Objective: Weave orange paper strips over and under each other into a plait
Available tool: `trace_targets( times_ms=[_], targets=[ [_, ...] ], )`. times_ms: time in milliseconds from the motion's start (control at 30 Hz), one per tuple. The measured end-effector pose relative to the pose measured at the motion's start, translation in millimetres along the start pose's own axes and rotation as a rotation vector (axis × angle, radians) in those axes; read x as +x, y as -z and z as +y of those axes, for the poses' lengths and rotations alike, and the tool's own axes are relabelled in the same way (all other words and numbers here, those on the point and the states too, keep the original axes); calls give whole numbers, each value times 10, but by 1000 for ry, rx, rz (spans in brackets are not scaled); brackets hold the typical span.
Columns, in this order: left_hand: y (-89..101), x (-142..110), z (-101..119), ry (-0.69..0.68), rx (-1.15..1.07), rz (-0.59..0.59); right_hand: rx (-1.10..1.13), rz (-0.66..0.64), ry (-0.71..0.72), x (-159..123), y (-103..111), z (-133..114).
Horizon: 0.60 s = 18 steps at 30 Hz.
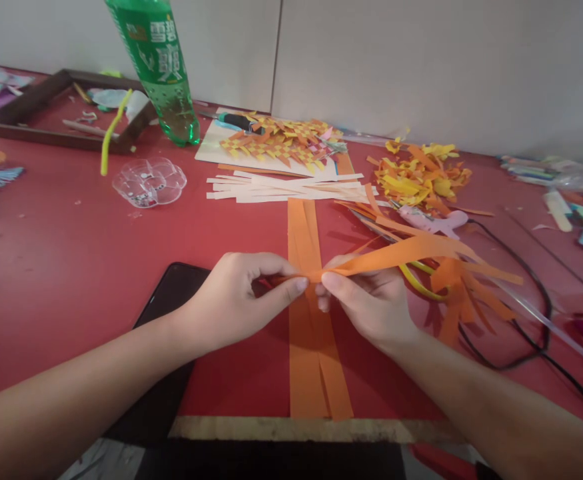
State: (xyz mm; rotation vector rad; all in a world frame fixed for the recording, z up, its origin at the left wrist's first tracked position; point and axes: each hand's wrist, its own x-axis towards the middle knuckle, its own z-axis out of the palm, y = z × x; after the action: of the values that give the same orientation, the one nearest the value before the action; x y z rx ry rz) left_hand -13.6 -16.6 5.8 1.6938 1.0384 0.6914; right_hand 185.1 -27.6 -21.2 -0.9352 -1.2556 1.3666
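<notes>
An orange paper strip point(396, 255) is stretched between my hands above the table. My left hand point(256, 293) pinches its left end between thumb and fingers. With thumb on top, my right hand point(364, 293) grips the strip a short way along, and the longer part trails off to the right. Beneath my hands, more long orange strips point(311, 360) lie on the red table, overlapping and reaching its front edge. Past my right hand, a bunch of cut orange strips point(458, 293) partly covers yellow-handled scissors point(424, 288).
A dark phone point(171, 300) lies under my left wrist. Behind are white strips point(286, 189), woven paper point(291, 140), orange-yellow scraps point(421, 177), a pink glue gun point(434, 219) with black cord, a clear dish point(150, 181), a green bottle point(164, 80) and a dark tray point(51, 137).
</notes>
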Motion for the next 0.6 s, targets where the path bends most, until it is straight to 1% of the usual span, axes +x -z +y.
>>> trace_targets(
  times_ms=[133, 233, 300, 433, 500, 600],
  targets=[
    [1, -6, 34, -37, -1, -46, -81, -65, -3, -2, -61, -84],
    [-1, -23, 40, -39, 51, -27, -92, -69, 3, -11, -67, -81],
    [-1, -30, 37, -26, 60, 4, -76, -41, -8, -12, -46, -44],
    [7, -26, 27, 28, -21, 105, -15, 115, -28, 20, 19, 48],
    [19, -16, 17, 60, -64, 167, -3, 181, -6, 41, 40, 69],
    [39, 5, -7, 77, -193, 328, -5, 224, 49, 41, 45, 58]
  ],
)
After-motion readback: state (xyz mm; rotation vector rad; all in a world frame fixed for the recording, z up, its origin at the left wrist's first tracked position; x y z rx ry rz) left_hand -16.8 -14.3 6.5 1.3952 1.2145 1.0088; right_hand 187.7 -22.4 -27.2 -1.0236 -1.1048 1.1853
